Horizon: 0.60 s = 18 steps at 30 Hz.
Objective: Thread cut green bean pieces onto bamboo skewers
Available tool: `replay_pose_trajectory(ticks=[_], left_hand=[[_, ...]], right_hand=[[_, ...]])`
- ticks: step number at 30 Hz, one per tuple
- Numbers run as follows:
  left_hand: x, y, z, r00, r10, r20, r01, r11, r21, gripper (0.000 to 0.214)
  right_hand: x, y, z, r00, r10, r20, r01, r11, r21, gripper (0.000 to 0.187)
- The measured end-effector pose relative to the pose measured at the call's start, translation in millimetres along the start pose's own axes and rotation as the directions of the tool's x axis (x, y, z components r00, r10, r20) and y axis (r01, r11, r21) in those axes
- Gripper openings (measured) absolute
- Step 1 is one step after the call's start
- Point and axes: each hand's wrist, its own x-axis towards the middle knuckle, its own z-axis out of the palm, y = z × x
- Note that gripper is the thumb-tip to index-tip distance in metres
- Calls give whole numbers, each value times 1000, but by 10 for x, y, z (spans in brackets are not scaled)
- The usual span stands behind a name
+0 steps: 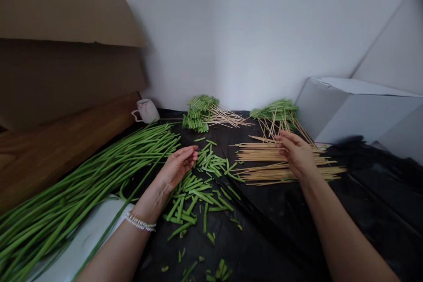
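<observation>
My left hand (178, 165) hovers palm-up over a scatter of short cut green stalk pieces (194, 194) on black plastic sheeting (264, 238); its fingers are loosely curled and nothing shows in them. My right hand (295, 152) rests on a pile of bare bamboo skewers (264, 161), fingers bent down onto the sticks. Whether it has pinched a skewer I cannot make out. A pearl bracelet sits on my left wrist.
Long uncut green stalks (82, 185) lie in a heap at the left. Two piles of skewered green pieces (200, 112) (276, 110) lie at the back by the wall. A white cup (145, 110), a cardboard box (66, 53) and a white box (357, 110) border the area.
</observation>
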Motion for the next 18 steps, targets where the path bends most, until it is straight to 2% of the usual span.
replay_pose_trajectory(ticks=[2, 3, 4, 5, 6, 10, 13, 18], left_hand=[[-3, -10, 4, 1000, -4, 6, 4, 1000, 10, 26], [-7, -16, 10, 1000, -7, 11, 6, 1000, 20, 26], [-11, -21, 19, 1000, -7, 12, 6, 999, 34, 27], [-16, -26, 31, 1000, -5, 10, 4, 999, 51, 28], [-20, -31, 43, 1000, 1, 4, -1, 997, 72, 29], [-26, -61, 77, 998, 52, -45, -42, 980, 196, 32], [-19, -86, 80, 990, 133, -46, -113, 946, 304, 31], [-12, -103, 84, 977, 212, 2, -195, 897, 397, 24]], right_hand=[[-36, 11, 58, 993, -89, 76, 103, 973, -206, 37], [-55, 23, 90, 980, -144, 136, 183, 917, -354, 37], [-74, 39, 123, 957, -193, 217, 280, 810, -515, 38], [-94, 59, 154, 923, -224, 314, 382, 648, -659, 38], [-115, 81, 181, 902, -227, 367, 429, 554, -713, 36], [-210, 151, 252, 833, -186, 521, 553, 303, -776, 20], [-274, 178, 283, 778, -115, 618, 628, 127, -768, 19], [-308, 208, 313, 749, -60, 660, 656, -73, -751, 22]])
